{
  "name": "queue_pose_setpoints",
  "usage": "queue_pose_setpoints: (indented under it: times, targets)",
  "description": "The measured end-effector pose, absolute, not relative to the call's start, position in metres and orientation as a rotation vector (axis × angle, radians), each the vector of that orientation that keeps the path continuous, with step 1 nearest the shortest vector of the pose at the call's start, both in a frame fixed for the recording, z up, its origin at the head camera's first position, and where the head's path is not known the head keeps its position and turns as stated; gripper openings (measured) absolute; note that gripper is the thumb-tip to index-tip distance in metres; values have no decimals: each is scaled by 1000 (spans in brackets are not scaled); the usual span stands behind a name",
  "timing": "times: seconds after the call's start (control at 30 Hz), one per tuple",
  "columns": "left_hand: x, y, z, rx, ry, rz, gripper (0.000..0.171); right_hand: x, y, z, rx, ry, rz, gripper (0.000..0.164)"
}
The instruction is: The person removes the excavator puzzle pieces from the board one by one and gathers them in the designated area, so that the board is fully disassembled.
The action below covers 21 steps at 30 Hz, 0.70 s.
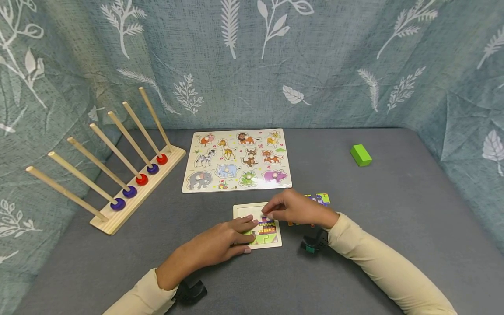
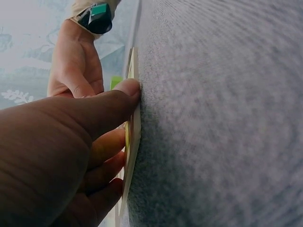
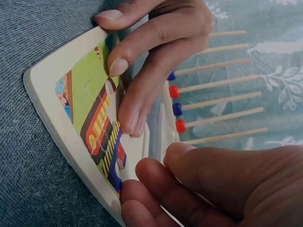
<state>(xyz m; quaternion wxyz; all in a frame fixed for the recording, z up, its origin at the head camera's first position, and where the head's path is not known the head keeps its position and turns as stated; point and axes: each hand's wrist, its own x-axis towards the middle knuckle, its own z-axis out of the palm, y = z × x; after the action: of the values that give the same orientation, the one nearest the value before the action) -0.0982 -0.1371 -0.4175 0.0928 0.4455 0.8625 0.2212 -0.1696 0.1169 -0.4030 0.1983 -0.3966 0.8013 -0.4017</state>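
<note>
A small jigsaw tray (image 1: 241,211) lies on the grey table in front of me, partly filled with green, red and blue picture pieces. My left hand (image 1: 236,234) rests flat on its near half, fingers (image 3: 142,71) straight on the fitted pieces and thumb (image 2: 118,97) against the tray's edge (image 2: 134,132). My right hand (image 1: 275,212) curls over the far half, its fingertips (image 3: 142,172) pinching a blue striped puzzle piece (image 3: 115,172) down at the tray's rim (image 3: 47,94). Part of the tray floor beside that piece is bare white.
Loose jigsaw pieces (image 1: 320,199) lie just behind my right hand. Farther back are an animal peg puzzle board (image 1: 236,159), a green block (image 1: 360,155) to the right, and a wooden rod rack (image 1: 118,175) with red and blue rings at left. A leaf-print cloth hangs behind.
</note>
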Motion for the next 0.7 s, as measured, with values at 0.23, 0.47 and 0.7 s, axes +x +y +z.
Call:
queue_pose_setpoints:
  times: [0.23,0.47,0.7]
  targets:
    - [-98,-137,-416,1316,2556,658,34,-169,115,-402,-1120,2231,-1129,16]
    - [-98,-137,-416,1311,2554,659,35,-170,112,-403,-1107,2276,-1097,16]
    - [-97,-137,-414,1326,2553,654,36,-169,109,-402,-1067,2295,-1094,15]
